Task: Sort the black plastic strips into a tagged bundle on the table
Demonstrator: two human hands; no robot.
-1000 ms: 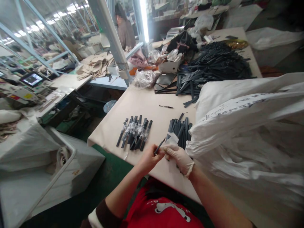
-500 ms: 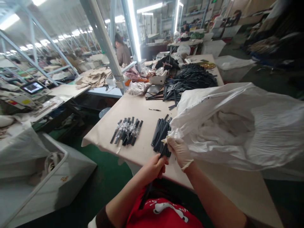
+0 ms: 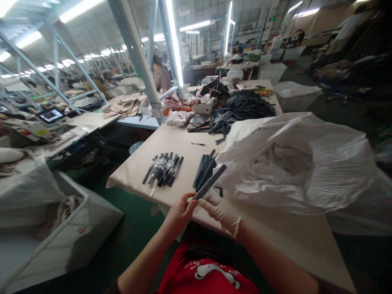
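My left hand (image 3: 183, 212) is closed round the lower end of a flat dark strip (image 3: 210, 182), which slants up to the right. My right hand (image 3: 223, 213), in a pale glove, has its fingertips at the strip's lower end beside my left thumb; whether it grips the strip is hidden. Just beyond lies a pile of loose dark strips (image 3: 202, 169), partly covered by the held one. To the left on the table (image 3: 128, 165) are several dark bundles (image 3: 163, 169) wrapped in clear film.
A large white bag (image 3: 300, 163) spreads over the table's right side. Farther back are a heap of dark strips (image 3: 246, 107), a pen (image 3: 198, 143) and a metal post (image 3: 137, 61). A white bin (image 3: 92, 220) stands at the left. A person (image 3: 161, 75) sits beyond.
Both hands have moved left and slightly down, away from the loose pile. The dark strip now points up to the right in full view, and my right hand has dropped to its lower end.
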